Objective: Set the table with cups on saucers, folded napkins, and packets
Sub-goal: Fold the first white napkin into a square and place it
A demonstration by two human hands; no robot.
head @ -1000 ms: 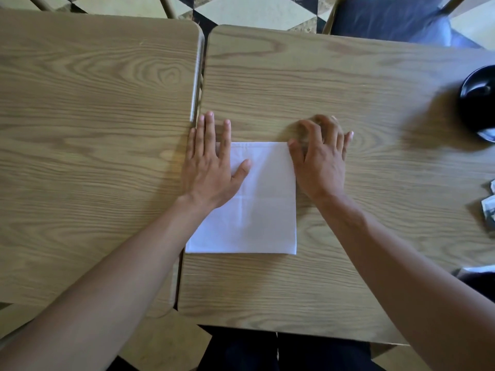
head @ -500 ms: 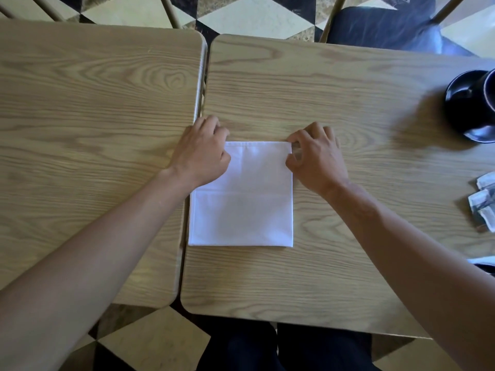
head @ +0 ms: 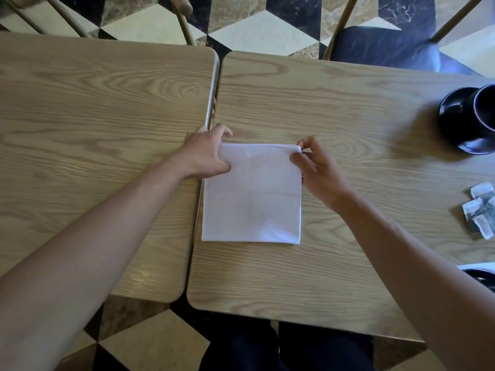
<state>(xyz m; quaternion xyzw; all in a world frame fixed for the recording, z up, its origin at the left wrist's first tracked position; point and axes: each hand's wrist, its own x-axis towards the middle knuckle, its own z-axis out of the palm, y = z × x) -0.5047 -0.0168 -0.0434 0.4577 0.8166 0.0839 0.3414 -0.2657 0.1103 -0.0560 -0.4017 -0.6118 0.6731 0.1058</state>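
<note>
Both hands, left hand (head: pixel 205 153) and right hand (head: pixel 318 172), pinch the white napkin's (head: pixel 251 199) far corners; black cup (head: pixel 482 111) and packets (head: pixel 480 210) sit off right.

1. One view only: a wide-angle head camera, looking steeply down and forward from above the person's lap.
2. It sits close over the table (head: pixel 348 263); both forearms enter from the bottom corners.
3. The left hand (head: pixel 203 153) and right hand (head: pixel 318 172) lie near frame centre.
4. Beyond the hands, floor tiles (head: pixel 257 30) fill the top edge.
</note>
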